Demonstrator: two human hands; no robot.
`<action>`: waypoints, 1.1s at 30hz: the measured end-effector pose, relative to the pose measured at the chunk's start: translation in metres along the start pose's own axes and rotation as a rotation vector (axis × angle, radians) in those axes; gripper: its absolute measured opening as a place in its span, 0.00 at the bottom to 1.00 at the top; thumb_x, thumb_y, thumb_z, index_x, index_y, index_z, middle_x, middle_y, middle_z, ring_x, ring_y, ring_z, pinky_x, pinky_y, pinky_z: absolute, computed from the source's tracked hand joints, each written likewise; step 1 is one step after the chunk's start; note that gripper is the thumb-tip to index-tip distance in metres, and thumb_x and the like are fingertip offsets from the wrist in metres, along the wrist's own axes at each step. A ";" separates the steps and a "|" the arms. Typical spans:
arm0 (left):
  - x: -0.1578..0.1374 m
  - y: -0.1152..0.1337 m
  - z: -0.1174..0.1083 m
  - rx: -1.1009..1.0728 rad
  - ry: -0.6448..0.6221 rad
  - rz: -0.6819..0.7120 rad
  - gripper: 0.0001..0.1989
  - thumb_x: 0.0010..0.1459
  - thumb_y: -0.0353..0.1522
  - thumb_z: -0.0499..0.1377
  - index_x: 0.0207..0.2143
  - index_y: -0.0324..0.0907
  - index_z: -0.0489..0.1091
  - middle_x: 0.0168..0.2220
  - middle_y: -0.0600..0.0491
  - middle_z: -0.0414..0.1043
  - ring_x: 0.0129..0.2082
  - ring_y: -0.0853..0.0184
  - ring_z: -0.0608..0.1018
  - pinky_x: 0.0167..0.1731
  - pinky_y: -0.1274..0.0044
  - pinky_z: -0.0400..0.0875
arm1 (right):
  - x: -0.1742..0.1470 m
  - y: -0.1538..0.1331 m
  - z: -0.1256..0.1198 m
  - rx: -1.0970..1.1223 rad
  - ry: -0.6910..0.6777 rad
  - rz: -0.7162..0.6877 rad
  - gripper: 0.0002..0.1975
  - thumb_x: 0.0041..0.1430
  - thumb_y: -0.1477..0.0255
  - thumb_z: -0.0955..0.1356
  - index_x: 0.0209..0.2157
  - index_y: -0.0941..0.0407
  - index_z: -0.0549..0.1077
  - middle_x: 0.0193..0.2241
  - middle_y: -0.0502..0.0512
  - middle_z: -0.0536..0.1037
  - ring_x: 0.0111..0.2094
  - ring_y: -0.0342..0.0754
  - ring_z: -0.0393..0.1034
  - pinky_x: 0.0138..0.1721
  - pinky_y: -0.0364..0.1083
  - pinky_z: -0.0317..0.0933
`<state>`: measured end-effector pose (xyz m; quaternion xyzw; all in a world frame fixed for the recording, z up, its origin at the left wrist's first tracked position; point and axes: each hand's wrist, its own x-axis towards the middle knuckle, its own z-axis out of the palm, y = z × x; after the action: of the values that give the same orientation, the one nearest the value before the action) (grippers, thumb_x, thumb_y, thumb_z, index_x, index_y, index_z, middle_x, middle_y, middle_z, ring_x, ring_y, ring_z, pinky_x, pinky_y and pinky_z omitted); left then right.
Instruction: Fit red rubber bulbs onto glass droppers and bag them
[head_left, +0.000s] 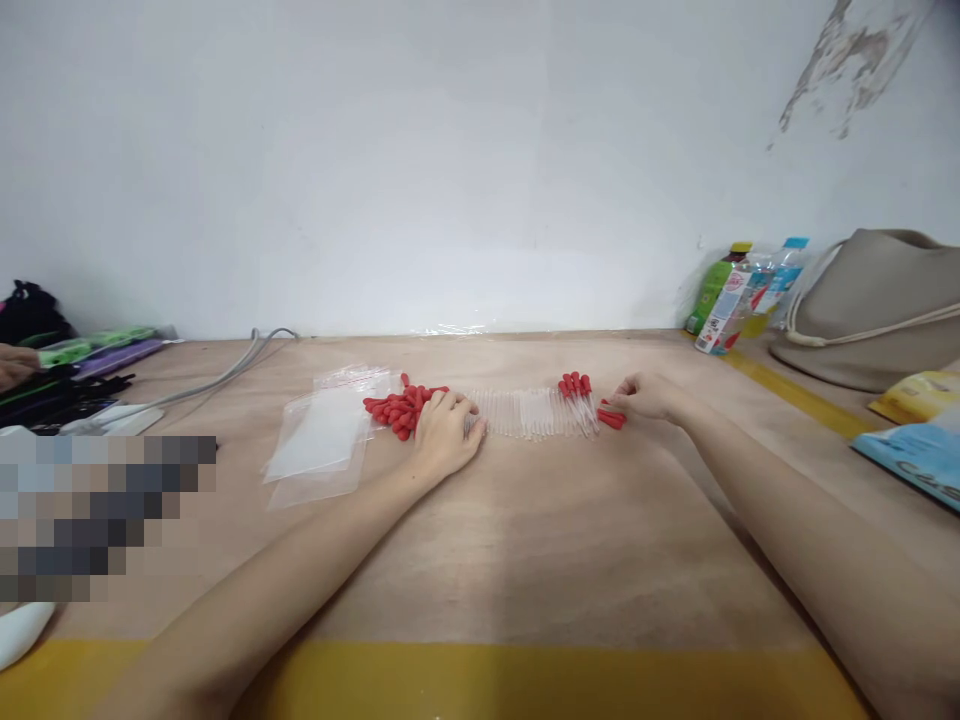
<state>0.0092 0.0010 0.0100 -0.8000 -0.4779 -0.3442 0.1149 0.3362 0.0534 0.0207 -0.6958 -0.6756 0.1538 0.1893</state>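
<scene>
L hand point(448, 432) btwn red bulbs point(394, 412) & clear tube row point(517, 413), R hand point(643, 396) by red-capped tubes point(576, 384)

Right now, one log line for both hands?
left hand: at red pile and clear tubes | right hand: at red caps, grip unclear | plastic bags: beside red pile

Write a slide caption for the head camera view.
Left hand at a pile of red bulbs, right hand at other red bulbs, a row of clear tubes between them.

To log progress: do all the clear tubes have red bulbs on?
No, most clear tubes lie bare, without red bulbs.
</scene>
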 end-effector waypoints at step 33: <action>0.056 0.048 0.016 0.002 -0.345 -0.290 0.11 0.57 0.33 0.49 0.32 0.36 0.68 0.37 0.43 0.70 0.41 0.59 0.70 0.41 0.72 0.62 | -0.057 -0.080 0.074 0.017 0.581 -0.518 0.10 0.58 0.69 0.61 0.34 0.55 0.73 0.30 0.55 0.72 0.34 0.49 0.64 0.38 0.49 0.51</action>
<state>0.0737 0.0232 0.0420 -0.7698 -0.6008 -0.2148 -0.0185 0.2284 0.0024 -0.0093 -0.5151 -0.7460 -0.0970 0.4109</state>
